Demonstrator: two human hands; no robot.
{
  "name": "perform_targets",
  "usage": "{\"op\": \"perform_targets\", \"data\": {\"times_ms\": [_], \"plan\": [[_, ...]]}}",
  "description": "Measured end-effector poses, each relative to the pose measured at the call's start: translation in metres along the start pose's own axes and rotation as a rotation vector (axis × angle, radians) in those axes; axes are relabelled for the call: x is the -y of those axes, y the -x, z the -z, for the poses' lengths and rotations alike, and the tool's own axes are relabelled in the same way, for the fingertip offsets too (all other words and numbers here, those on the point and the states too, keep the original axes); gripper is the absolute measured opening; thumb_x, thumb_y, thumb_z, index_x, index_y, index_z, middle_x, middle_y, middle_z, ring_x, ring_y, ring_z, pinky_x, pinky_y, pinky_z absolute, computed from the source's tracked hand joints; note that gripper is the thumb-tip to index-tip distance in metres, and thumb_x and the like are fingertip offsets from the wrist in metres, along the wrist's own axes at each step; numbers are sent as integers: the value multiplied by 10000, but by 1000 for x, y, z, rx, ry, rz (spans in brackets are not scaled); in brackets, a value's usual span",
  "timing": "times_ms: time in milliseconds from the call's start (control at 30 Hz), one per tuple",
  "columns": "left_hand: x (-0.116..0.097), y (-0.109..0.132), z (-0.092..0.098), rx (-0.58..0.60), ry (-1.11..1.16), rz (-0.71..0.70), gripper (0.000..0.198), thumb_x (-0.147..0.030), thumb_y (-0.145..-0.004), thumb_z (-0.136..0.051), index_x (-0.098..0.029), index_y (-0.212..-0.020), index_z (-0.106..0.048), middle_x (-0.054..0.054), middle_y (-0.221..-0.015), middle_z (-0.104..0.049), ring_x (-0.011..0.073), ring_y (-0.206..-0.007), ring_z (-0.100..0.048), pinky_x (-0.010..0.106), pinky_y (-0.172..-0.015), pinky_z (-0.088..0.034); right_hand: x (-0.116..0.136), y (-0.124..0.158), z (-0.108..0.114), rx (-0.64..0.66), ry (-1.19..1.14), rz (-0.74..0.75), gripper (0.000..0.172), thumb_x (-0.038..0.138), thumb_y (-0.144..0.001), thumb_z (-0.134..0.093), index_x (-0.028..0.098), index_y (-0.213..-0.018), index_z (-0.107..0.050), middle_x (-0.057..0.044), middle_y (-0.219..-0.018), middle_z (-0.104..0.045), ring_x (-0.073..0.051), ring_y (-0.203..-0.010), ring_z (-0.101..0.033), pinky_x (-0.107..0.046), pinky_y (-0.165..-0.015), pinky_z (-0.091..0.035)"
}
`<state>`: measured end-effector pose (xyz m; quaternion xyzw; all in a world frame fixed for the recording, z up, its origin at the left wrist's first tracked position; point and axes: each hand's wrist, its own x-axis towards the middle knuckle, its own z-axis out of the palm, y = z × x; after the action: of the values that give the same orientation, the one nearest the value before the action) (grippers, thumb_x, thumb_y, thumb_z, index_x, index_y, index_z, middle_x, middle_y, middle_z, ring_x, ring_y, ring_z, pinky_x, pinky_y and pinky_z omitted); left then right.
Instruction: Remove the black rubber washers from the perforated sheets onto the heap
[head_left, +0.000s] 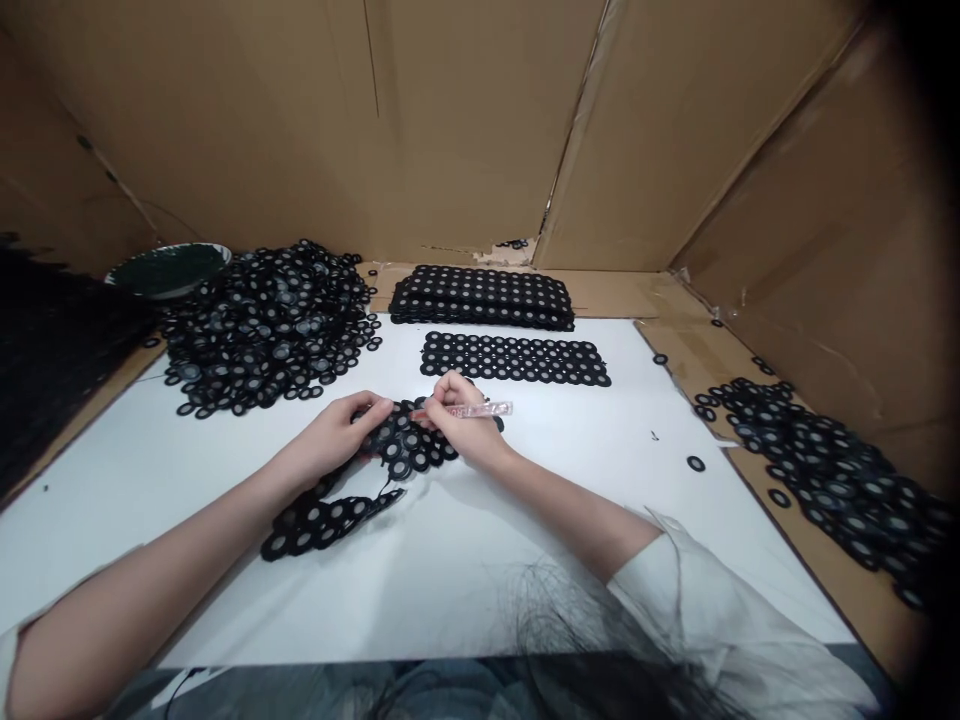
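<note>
My left hand point(345, 430) pinches the left edge of a bunched sheet of joined black rings point(409, 440) on the white tabletop. My right hand point(457, 415) is closed around a slim, clear tool with red markings point(487, 409), whose left end points into the rings. Its fingers are at the sheet's upper right side. A second part of black rings point(315, 525) trails toward the lower left, below my left wrist. The contact between the tool's tip and the rings is too small to make out.
A flat strip of joined rings point(517, 358) lies beyond my hands, with a thicker stack point(480, 298) behind it. A large heap of loose rings point(277, 320) and a bowl point(169, 270) are at the back left. More rings point(832, 470) lie along the right edge.
</note>
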<state>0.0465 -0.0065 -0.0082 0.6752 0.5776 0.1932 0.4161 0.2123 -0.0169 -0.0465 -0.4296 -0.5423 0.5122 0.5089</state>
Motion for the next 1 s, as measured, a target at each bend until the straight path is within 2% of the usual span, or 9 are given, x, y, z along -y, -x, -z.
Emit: {"op": "perform_targets", "data": {"times_ms": [100,167,333,500,700,867,1000], "plan": [[7,-4,4,-15,-192,-116,287,-437,-722,-466,-189,-793,-592,5,-765,-629,168,-719,-550,255,-662,-405,-1,-4,-2,0,-13,-42,129,215,-714,-457,203,-659,-341,48,-560,-499,-123,-584,-600,-208,-479,-409],[12,-6,7,1,-248,-143,255,-410,-711,-484,-199,-792,-603,-1,-773,-643,173,-731,-557,259,-676,-403,-2,-4,-1,-30,-21,-73,131,201,-706,-451,206,-654,-331,50,-555,-501,-116,-549,-584,-210,-459,-409],[17,-9,7,96,-145,-96,263,-385,-708,-491,-189,-846,-599,8,-795,-656,165,-719,-576,248,-649,-419,-4,-2,0,-41,21,-42,115,204,-720,-448,208,-673,-342,38,-585,-523,-122,-601,-590,-238,-535,-427],[17,-9,2,22,-167,-72,297,-447,-697,-490,-175,-753,-595,5,-695,-634,155,-644,-552,237,-588,-394,-6,1,-3,0,132,3,118,238,-736,-440,209,-680,-340,46,-585,-480,-119,-608,-565,-233,-546,-392],[15,-2,-7,-40,-206,-62,250,-403,-723,-449,-177,-688,-548,-14,-645,-574,141,-617,-497,233,-574,-361,-3,5,-4,67,274,32,96,253,-744,-416,214,-696,-342,47,-608,-465,-110,-597,-514,-225,-536,-352],[4,11,-11,-2,-191,-68,252,-399,-751,-398,-189,-645,-490,-40,-562,-482,129,-568,-443,227,-537,-331,-3,5,-5,73,345,14,62,233,-745,-400,218,-712,-350,49,-615,-478,-107,-586,-511,-227,-537,-355],[1,9,-6,55,-161,-96,297,-451,-741,-408,-188,-614,-457,-42,-555,-456,118,-538,-415,222,-519,-323,-2,1,0,69,258,22,101,252,-737,-430,209,-683,-356,51,-586,-468,-95,-532,-500,-215,-494,-358]]}}
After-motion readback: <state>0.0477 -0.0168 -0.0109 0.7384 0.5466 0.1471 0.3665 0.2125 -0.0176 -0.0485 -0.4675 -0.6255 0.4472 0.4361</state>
